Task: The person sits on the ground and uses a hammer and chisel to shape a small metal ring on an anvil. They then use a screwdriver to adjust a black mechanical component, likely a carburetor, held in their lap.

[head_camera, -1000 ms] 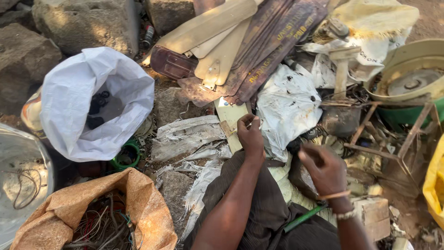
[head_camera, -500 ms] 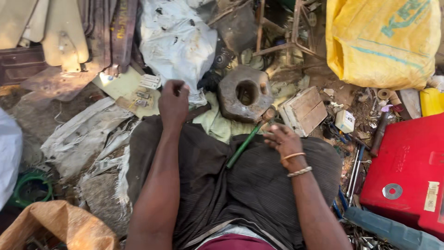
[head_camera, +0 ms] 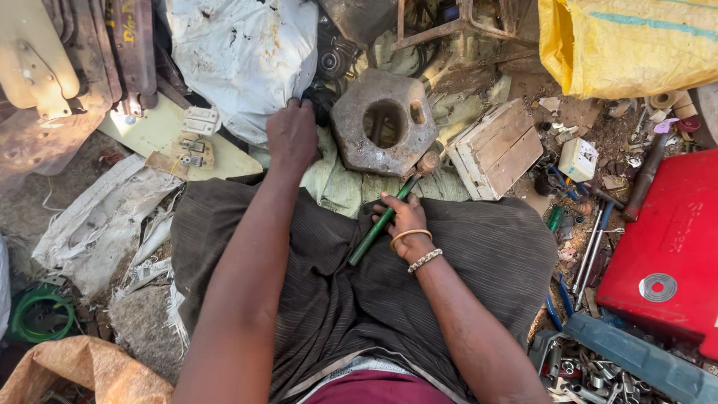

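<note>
Closest in was the lap, covered in dark striped cloth (head_camera: 419, 284), with both forearms stretching out over it. The right hand (head_camera: 402, 222) sat on that cloth, bangles at the wrist, fingers wrapped around the green handle of a hammer (head_camera: 383, 221) — its small head pointed up and away, resting against the lower edge of a heavy metal block (head_camera: 383, 123) with a round hole through it. The block lay on a pale green rag just past the knees.

The left hand (head_camera: 292, 135) reached further out, knuckles up and fingers curled down at the edge of a big white sack (head_camera: 243, 60), beside the block — couldn't tell if it was actually gripping anything.

Off to the right: a small wooden box (head_camera: 499, 148), a red metal case (head_camera: 669, 258), loose tools in the dirt. Far right corner had a yellow sack (head_camera: 636, 41). Left side, a pale board with switches (head_camera: 183, 138).
</note>
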